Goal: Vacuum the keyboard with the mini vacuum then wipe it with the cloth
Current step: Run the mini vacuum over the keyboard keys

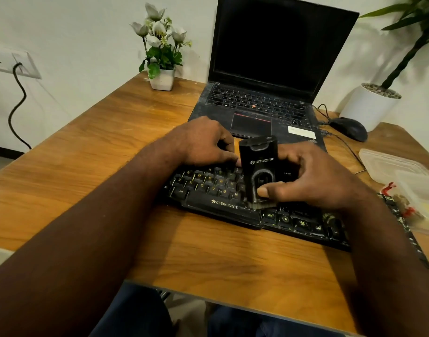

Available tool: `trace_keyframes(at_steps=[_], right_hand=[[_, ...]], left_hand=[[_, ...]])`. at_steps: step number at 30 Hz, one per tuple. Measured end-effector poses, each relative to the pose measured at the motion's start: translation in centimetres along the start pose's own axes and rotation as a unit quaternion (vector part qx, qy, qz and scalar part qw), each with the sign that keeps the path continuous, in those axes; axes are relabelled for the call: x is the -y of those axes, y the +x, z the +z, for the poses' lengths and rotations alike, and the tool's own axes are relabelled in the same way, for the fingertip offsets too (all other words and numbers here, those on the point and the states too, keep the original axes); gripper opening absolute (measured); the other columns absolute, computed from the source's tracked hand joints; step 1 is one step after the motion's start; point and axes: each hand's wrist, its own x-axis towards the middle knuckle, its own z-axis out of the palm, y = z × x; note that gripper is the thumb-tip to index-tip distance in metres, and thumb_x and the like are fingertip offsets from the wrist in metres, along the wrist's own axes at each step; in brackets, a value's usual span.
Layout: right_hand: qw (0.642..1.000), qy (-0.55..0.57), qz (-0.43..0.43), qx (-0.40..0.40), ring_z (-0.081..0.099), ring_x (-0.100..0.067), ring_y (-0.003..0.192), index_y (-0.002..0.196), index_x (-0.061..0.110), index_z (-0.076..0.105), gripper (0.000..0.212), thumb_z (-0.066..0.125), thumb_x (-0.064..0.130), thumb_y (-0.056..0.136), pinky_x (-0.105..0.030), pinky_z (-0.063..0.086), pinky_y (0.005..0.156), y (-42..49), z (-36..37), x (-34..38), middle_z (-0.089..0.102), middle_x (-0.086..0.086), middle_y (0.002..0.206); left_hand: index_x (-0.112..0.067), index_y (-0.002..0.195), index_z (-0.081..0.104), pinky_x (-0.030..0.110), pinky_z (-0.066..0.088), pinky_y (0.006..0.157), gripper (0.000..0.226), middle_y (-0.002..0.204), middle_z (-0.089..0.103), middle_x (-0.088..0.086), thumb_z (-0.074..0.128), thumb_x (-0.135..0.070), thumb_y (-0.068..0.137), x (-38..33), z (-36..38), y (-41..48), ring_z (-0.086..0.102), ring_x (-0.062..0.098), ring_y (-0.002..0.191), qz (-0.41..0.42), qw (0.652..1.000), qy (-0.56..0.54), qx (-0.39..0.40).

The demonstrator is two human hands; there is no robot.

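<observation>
Open counter [87,166] is stretching left of the keyboard [223,207] and along its near edge, leaving room to reach in. An open laptop [257,110] is standing just behind, blocking the far side. Plastic boxes [390,164] are crowding the keyboard's right end, a mouse [349,128] lying beyond. The left hand [203,142], right hand [315,178] and upright mini vacuum [258,161] are covering the middle keys. A flower pot [162,80] is flanking the laptop.
</observation>
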Motion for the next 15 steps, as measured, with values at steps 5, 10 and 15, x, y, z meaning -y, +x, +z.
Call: trace_keyframes(at_steps=[5,10,15], right_hand=[[0.999,-0.005,-0.001,-0.034,0.077,-0.014,0.091,0.115,0.021,0.073,0.039,0.085,0.011,0.079,-0.032,0.063,0.081,0.7,1.1,-0.3,0.079,0.003,0.101],[1.000,0.023,0.004,-0.015,0.076,-0.013,0.092,0.108,0.021,0.073,0.036,0.086,0.015,0.074,-0.026,0.061,0.078,0.2,0.2,-0.2,0.078,0.004,0.101],[0.999,-0.017,0.000,-0.030,0.076,-0.016,0.095,0.115,0.020,0.073,0.038,0.087,0.017,0.080,-0.042,0.063,0.085,0.9,1.6,-0.4,0.078,0.001,0.104]], left_hand=[[-0.034,0.073,0.063,0.026,0.044,0.061,0.021,0.066,0.062,-0.016,0.069,-0.034,0.094,0.3,-0.1,0.1,0.059,-0.006,0.054,0.005,1.000,0.007,-0.009],[-0.028,0.092,0.076,0.026,0.049,0.061,0.017,0.074,0.066,-0.018,0.068,-0.043,0.093,0.4,0.1,0.2,0.062,-0.008,0.061,0.003,1.000,0.001,-0.012],[-0.028,0.086,0.072,0.029,0.049,0.063,0.010,0.073,0.066,-0.015,0.069,-0.032,0.094,0.6,0.0,0.3,0.063,0.000,0.064,0.001,1.000,0.010,-0.011]])
